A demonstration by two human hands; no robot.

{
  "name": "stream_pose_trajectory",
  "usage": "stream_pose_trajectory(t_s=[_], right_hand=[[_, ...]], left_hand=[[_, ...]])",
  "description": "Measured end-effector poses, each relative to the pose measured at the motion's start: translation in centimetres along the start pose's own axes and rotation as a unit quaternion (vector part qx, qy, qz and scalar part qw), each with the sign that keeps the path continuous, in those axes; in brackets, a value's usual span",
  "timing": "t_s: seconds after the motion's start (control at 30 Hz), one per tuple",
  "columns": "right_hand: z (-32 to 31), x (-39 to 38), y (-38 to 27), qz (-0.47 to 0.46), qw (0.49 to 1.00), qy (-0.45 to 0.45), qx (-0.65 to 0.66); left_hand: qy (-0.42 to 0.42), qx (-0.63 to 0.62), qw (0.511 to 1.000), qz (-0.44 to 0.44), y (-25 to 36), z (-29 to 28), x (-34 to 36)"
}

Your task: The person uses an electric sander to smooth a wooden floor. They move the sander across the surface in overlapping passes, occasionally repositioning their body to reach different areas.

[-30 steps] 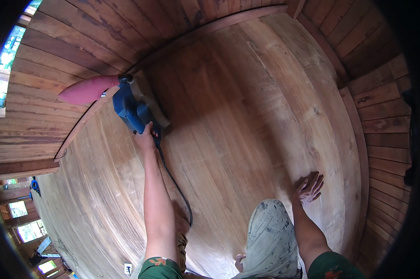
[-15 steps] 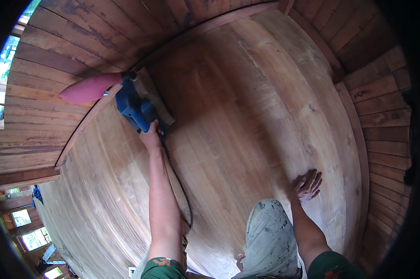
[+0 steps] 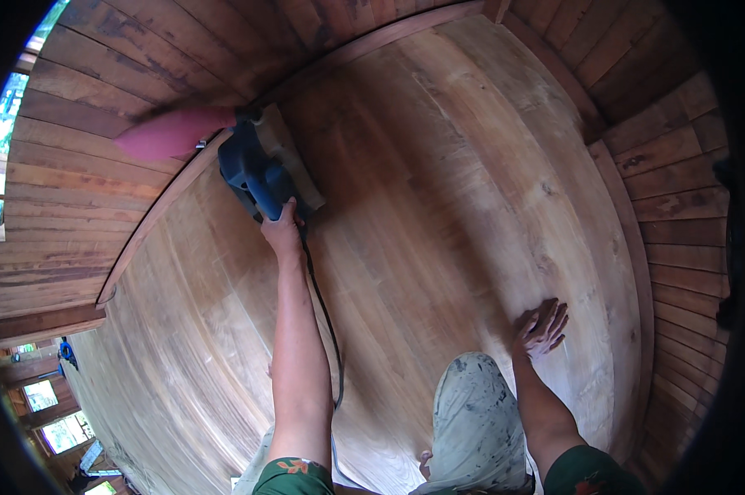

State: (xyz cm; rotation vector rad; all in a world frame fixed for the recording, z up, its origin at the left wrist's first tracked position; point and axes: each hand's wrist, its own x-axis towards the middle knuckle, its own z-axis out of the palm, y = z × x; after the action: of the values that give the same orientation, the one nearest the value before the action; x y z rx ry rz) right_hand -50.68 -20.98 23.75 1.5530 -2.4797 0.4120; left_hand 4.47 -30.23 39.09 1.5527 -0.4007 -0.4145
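My left hand [image 3: 283,231] is wrapped round the rear handle of a blue belt sander [image 3: 255,169] at the far left of the wooden floor [image 3: 405,272]. A pink dust bag [image 3: 170,134] sticks out from the sander toward the plank wall. From the handle a black power cord [image 3: 324,309] trails back along my forearm. My right hand [image 3: 543,327] lies on the floor boards to the right, fingers spread and holding nothing. The sander's underside is hidden against the floor.
Reddish plank walls [image 3: 84,198] rise at the left, the far side and the right, with a baseboard [image 3: 154,219] along their foot. My knee [image 3: 479,404] rests on the floor near me. Windows [image 3: 67,432] and a blue object [image 3: 68,352] show at the lower left.
The sander has shifted a little to the right and away from me, with my left hand still on its handle. My right hand stays in nearly the same place.
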Motion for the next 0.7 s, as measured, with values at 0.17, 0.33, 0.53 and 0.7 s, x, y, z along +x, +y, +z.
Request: stream_pose_trajectory(t_s=[0.17, 0.33, 0.53, 0.7], right_hand=[[-0.1, 0.0, -0.1, 0.000, 1.000, 0.001, 0.007], [-0.3, -0.1, -0.3, 0.006, 1.000, -0.002, 0.012], [-0.4, 0.0, -0.4, 0.004, 1.000, 0.006, 0.017], [-0.3, 0.1, -0.4, 0.006, 1.000, 0.003, 0.013]], left_hand=[[-0.007, -0.003, 1.000, -0.002, 0.2, 1.4, -0.3], [-0.012, -0.001, 1.000, -0.009, 0.5, 2.9, -0.6], [-0.023, 0.001, 1.000, 0.002, 0.9, 5.2, -0.6], [-0.034, -0.003, 0.999, 0.008, 0.8, 5.9, -0.6]])
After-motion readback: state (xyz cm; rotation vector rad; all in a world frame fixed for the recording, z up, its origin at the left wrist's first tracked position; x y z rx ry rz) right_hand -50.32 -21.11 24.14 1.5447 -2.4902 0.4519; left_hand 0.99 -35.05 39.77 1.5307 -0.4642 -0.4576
